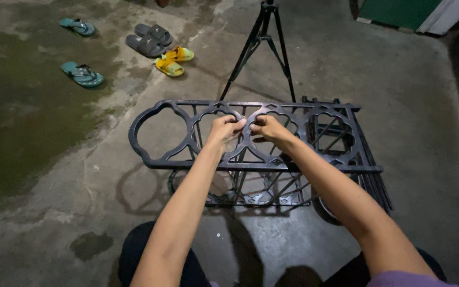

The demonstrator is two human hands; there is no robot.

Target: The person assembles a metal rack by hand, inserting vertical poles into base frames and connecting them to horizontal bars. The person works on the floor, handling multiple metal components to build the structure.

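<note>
Black openwork panel (187, 154), probably plastic

Bare forearms, no watch or rings visible on either of the hands. Lilac short sleeve (407, 278) at near right; dark trousers (139, 250) over both knees, near edge.

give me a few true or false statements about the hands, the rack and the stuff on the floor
1. Both hands grip the black plastic rack panel near its middle. True: the left hand and right hand sit side by side.
2. The panel lies flat on the concrete. False: it is held up above other rack parts.
3. A black tripod stands beyond the rack. True.
4. The small sandals are red. False: they are yellow.
5. Teal flip-flops lie at the left. True.
</note>
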